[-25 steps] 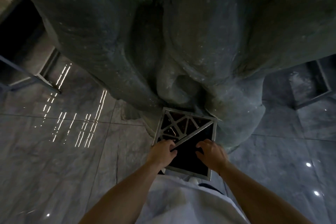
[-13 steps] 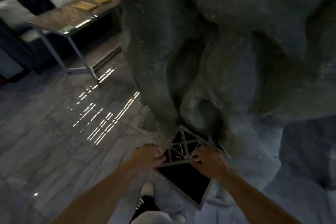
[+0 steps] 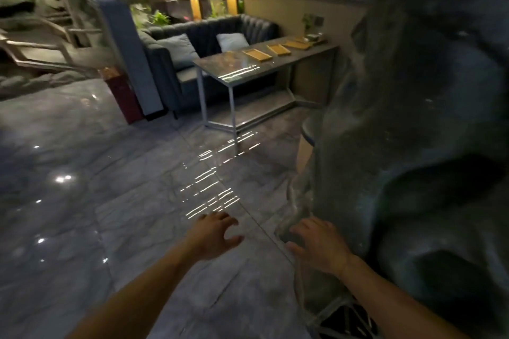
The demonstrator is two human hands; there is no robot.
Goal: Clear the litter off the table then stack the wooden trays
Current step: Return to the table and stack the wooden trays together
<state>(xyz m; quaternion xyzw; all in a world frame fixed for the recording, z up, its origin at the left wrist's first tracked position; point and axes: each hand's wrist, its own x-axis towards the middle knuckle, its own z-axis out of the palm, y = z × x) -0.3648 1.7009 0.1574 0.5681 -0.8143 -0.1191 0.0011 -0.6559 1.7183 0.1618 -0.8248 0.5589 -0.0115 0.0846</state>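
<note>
From your head camera, your left hand and right hand hang over the glossy grey marbled floor, fingers spread loosely, holding nothing. Beside your right hand rises a rough, lumpy grey rock column. Far past it stands the stone-topped, metal-legged table, flat rectangular wooden trays spread along its top. A ribbed dark sofa sits behind the table.

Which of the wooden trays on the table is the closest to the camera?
The leftmost wooden tray, nearest the table's front end; the other trays lie farther back.
</note>
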